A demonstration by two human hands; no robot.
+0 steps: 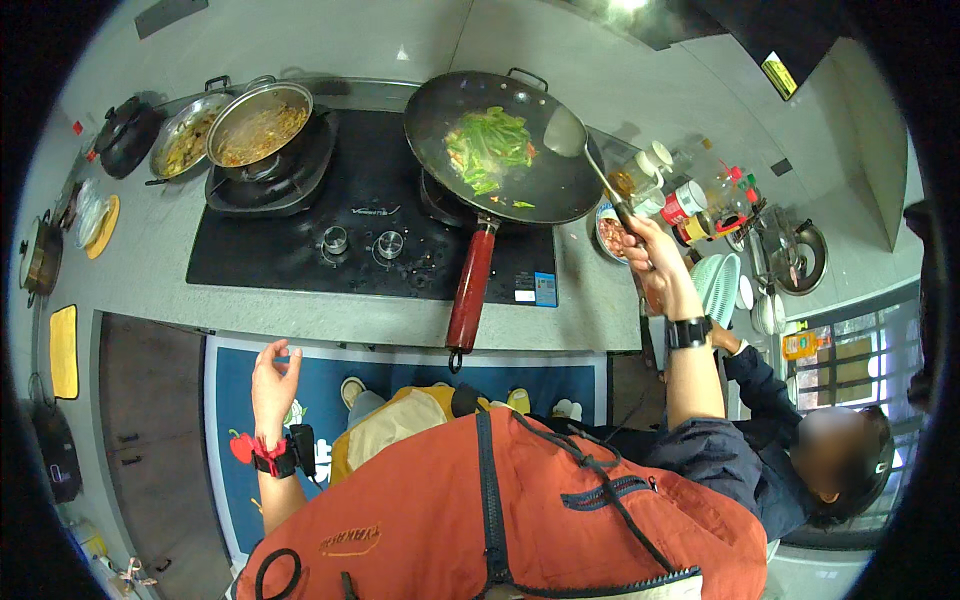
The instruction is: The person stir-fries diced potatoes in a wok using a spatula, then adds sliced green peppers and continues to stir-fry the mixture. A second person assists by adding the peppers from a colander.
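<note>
My right hand (pixel 657 262) grips the dark handle of a metal wok spatula (pixel 566 133), whose blade rests at the right inner side of a black wok (pixel 555 187). Sliced green vegetables (pixel 491 142) with a few reddish bits lie in the middle of the wok, to the left of the blade. The wok's red handle (pixel 472 289) points toward me over the counter edge, with neither hand on it. Below the counter's front edge, my left hand (pixel 276 382) hangs empty, its fingers loosely apart. A bowl of raw-looking meat pieces (pixel 612 231) stands beside my right hand.
A steaming pan of food (pixel 259 124) sits on the left burner of the glass cooktop (pixel 360 262), beside a second pan (pixel 196 135) and a lidded black pot (pixel 127 136). Bottles and jars (pixel 684 202) crowd the right. Another person (pixel 772 397) stands at right, a hand near a green basket (pixel 716 289).
</note>
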